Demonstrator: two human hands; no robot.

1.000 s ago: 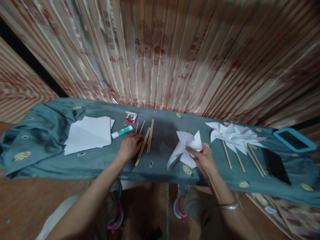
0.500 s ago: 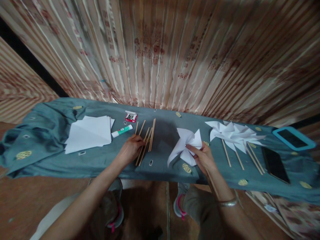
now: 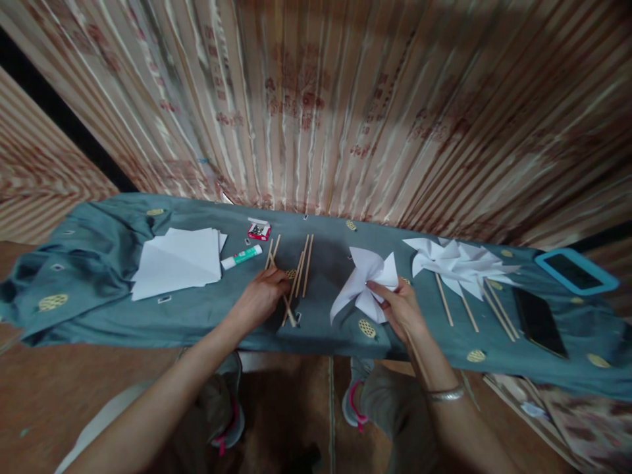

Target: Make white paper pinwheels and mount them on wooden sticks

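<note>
My left hand is closed on a thin wooden stick that slants out below its fingers. Beside it, several more wooden sticks lie on the cloth, some partly hidden under the hand. To the right, a folded white paper pinwheel is pinched in my right hand, with the thumb at the small pin in its middle. A glue stick and a small red box of metal pins lie beyond my left hand.
A stack of white paper lies at the left. On the right are several pinwheels on sticks, a dark phone and a blue-framed tablet. A grey-green cloth covers the narrow table, with a curtain behind.
My left hand has shifted slightly among the sticks, and some of them now lie spread apart or crossed at a new angle. My right hand keeps the pinwheel in nearly the same place.
</note>
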